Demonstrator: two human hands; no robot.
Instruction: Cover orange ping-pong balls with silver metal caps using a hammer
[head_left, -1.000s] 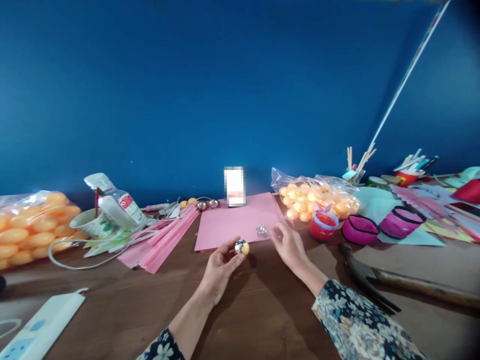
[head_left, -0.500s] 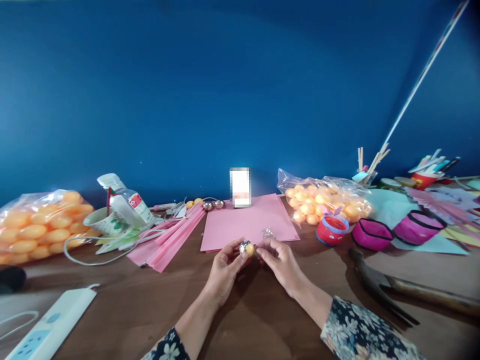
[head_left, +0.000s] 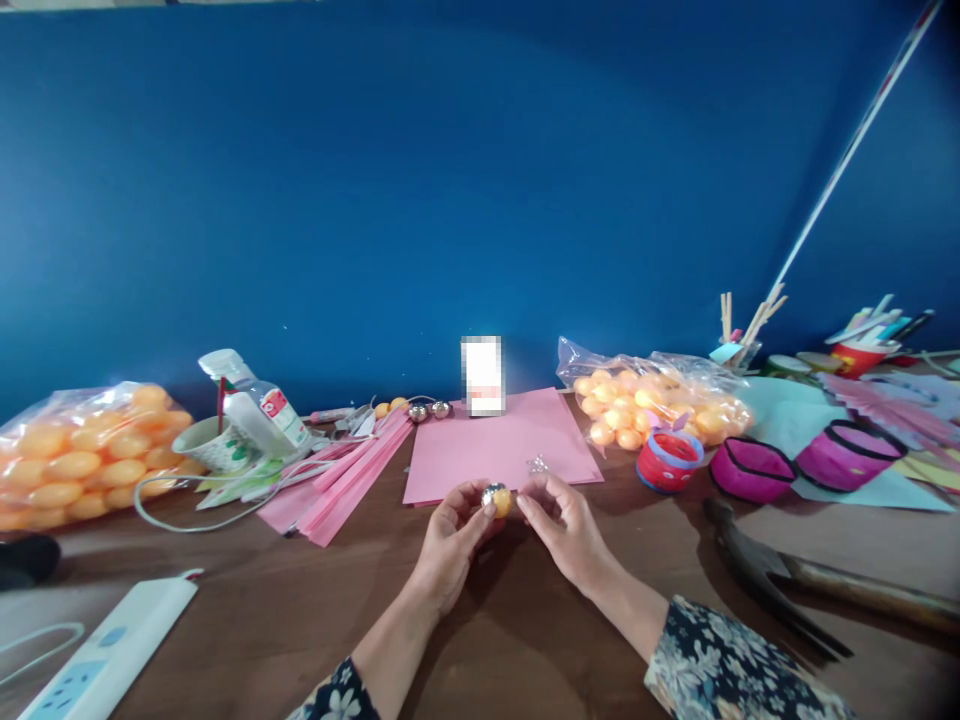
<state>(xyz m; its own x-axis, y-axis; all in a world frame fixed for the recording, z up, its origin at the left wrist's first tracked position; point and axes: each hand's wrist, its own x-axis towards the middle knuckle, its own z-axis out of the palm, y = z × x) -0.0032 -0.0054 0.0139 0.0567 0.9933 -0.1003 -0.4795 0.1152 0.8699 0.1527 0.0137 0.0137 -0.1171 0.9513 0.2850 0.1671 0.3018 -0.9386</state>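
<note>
Between the thumb and fingers of my left hand (head_left: 448,545) is a small round ball (head_left: 498,500), partly shiny silver and partly yellow-orange. My right hand (head_left: 568,530) is just to the right of the ball, thumb and forefinger pinched together at its side. Whatever those fingertips hold is too small to make out. Behind my right fingers, a little pile of silvery pieces (head_left: 538,465) lies on pink paper sheets (head_left: 480,455). Both hands are above the near edge of that paper, over the brown table (head_left: 502,640).
Bags of orange balls lie left (head_left: 75,465) and right (head_left: 622,405). A hammer (head_left: 780,575) is right of my right arm, near a red cup (head_left: 667,465) and magenta fabric rings (head_left: 752,470). Pink strips (head_left: 337,480), a bottle (head_left: 277,410) and a power strip (head_left: 112,640) are left.
The view has shifted slightly. The ball looks turned a little, with its silver part now on top. Both hands keep nearly the same pose.
</note>
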